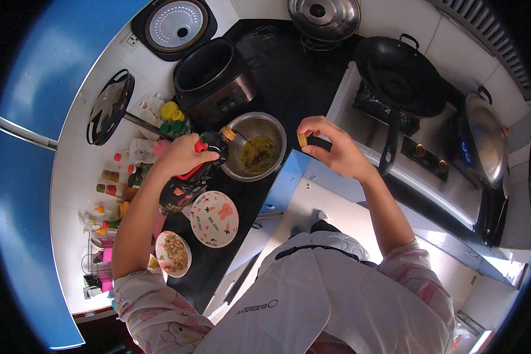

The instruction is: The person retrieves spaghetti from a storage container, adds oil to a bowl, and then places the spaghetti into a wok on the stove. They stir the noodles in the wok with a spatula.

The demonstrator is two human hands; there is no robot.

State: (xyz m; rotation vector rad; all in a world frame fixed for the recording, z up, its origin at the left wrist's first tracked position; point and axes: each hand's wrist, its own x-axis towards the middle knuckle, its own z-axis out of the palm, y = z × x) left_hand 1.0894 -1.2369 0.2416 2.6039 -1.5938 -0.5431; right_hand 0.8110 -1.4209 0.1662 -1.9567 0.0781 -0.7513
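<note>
My left hand grips a large plastic bottle by its red handle, tilted so its yellow mouth points over a stainless steel bowl. From the mouth a thin dark stream falls into the yellow-green liquid, where green bits float and a dark patch shows. To the right of the bowl, my right hand pinches a yellow bottle cap between thumb and fingers. A plate with a pink rabbit pattern lies below the bottle, beside a small bowl of minced food.
An open rice cooker stands behind the bowl. Seasoning bottles line the wall at left. On the gas stove sit a black wok and a lidded pan, with blue flame beneath the pan. The counter edge runs close to the steel bowl.
</note>
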